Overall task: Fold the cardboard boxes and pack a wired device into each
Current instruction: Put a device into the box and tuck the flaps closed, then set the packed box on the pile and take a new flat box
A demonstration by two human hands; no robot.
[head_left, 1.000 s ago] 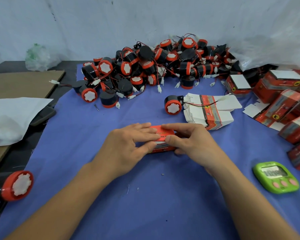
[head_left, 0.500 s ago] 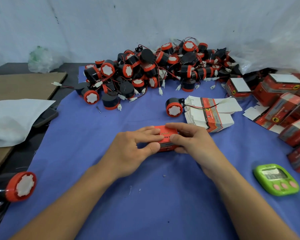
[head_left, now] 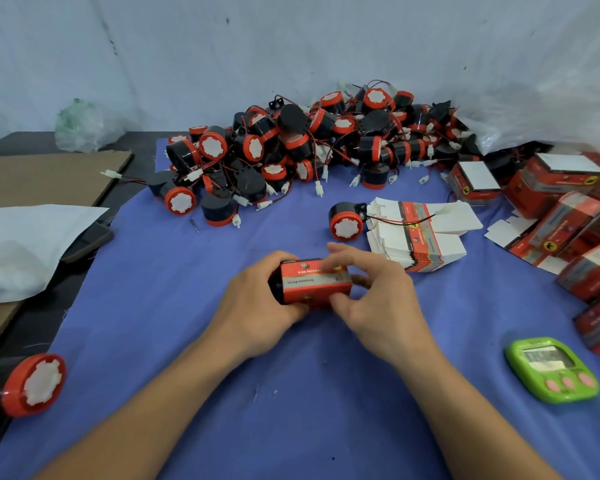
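Observation:
A small red cardboard box (head_left: 314, 284) is held just above the blue cloth (head_left: 174, 306) at the centre. My left hand (head_left: 253, 306) grips its left end, fingers curled round it. My right hand (head_left: 378, 299) pinches its right end, thumb in front and fingers over the top. One black and red wired device (head_left: 346, 220) lies behind the box, its red wire draped over a stack of flat unfolded boxes (head_left: 418, 237). A big pile of the same wired devices (head_left: 309, 150) fills the back of the cloth.
Several folded red boxes (head_left: 568, 216) are heaped at the right. A green timer (head_left: 553, 370) lies at the front right. Another device (head_left: 32, 384) sits at the left cloth edge. White plastic sheet (head_left: 21, 244) and brown cardboard (head_left: 45, 174) lie at the left.
The box has been turned and lifted, so its printed long side now faces up. Both hands shifted from pressing on its top to holding its two ends.

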